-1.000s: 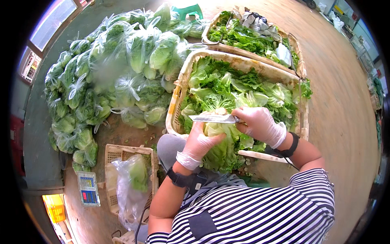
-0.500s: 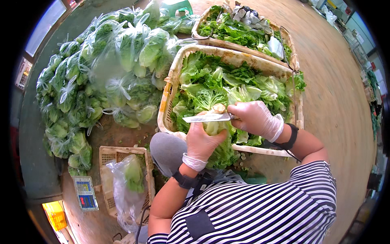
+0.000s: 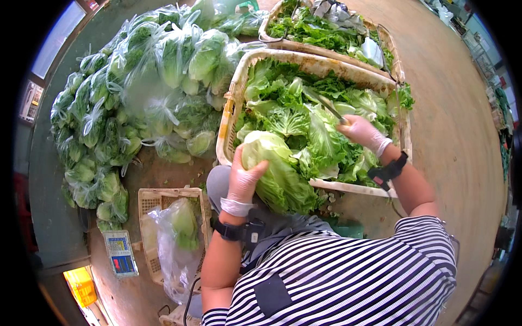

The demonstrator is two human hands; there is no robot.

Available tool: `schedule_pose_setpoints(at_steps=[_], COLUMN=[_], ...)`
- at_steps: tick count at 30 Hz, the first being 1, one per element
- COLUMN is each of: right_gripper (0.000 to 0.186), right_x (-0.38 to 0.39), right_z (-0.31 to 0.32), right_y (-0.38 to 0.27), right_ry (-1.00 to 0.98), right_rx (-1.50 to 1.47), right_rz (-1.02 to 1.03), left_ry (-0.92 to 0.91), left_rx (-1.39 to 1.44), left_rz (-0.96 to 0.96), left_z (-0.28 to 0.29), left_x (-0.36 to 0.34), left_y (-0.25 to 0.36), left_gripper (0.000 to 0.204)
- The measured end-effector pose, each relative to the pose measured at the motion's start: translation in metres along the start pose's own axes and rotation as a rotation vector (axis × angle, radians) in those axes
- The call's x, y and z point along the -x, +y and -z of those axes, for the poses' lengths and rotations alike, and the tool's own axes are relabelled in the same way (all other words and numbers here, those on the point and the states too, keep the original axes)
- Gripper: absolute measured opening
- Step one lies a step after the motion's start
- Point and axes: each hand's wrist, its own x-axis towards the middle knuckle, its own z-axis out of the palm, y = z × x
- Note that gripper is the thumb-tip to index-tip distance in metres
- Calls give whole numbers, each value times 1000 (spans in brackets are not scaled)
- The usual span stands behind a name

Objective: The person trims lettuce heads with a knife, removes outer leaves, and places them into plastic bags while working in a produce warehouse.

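A head of lettuce (image 3: 276,174) rests in my gloved left hand (image 3: 244,178), its pale base up by my fingers and its leafy end toward my lap. The hand closes round its left side, at the near left corner of a cream crate (image 3: 222,142). My right hand (image 3: 363,132), gloved too, grips a knife (image 3: 328,107) by the handle over the crate. The blade points up and left above the loose lettuce leaves (image 3: 321,130) filling the crate, apart from the head.
Bagged lettuces (image 3: 163,70) are heaped at the left. A second crate (image 3: 394,51) of leaves stands beyond the first. Nearer, a small crate (image 3: 147,194) holds a lettuce in a clear plastic bag (image 3: 176,271), beside a scale's display panel (image 3: 120,252). A yellow basket (image 3: 81,285) sits lower left.
My right hand has swung the knife away from the lettuce base, right and farther out over the leaves. My left hand has moved slightly left with the lettuce, which has tipped over.
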Motion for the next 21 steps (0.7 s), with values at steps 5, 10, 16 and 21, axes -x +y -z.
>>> schedule_pose_setpoints(at_steps=[5, 10, 16, 21], right_gripper=[27, 21, 26, 31], right_x=[9, -21, -15, -29], right_z=[-66, -58, 33, 74], right_y=[-108, -128, -158, -105], right_ry=[-161, -337, -81, 465], right_rx=[-677, -558, -74, 582], right_rz=[508, 387, 696, 310], left_ry=[-33, -49, 16, -79], left_rx=[146, 130, 44, 290], left_rz=[60, 53, 28, 15], left_z=[22, 26, 17, 26], left_x=[2, 6, 11, 13], left_y=[-5, -9, -3, -2], left_gripper=[59, 61, 56, 51])
